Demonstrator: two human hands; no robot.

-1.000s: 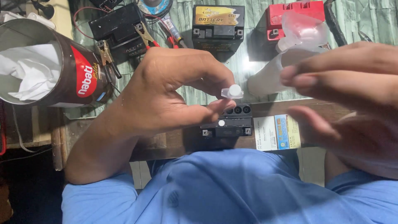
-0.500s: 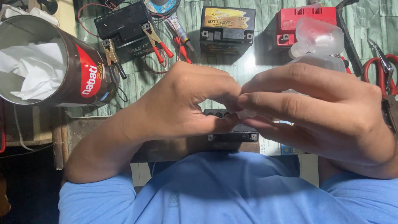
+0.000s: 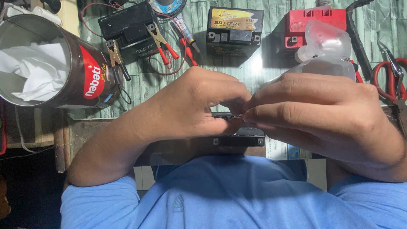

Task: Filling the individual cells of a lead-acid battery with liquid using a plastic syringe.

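My left hand and my right hand meet fingertip to fingertip just above a small black battery at the table's near edge. The left fingers are pinched shut. What they pinch is hidden now, but a second ago it was a small white cap. My right hand is closed around a translucent plastic bottle, whose body rises behind the knuckles. The bottle's tip is covered by the fingers. Most of the battery's top is hidden under both hands.
A brown tin can holding white tissue lies at the left. At the back stand a black battery with crocodile clips, a black battery with a yellow label and a red battery. Red-handled scissors lie at the right.
My right hand came in from the right and closed over the bottle's tip against my left fingers. The small white cap, visible before, is now hidden between the fingertips.
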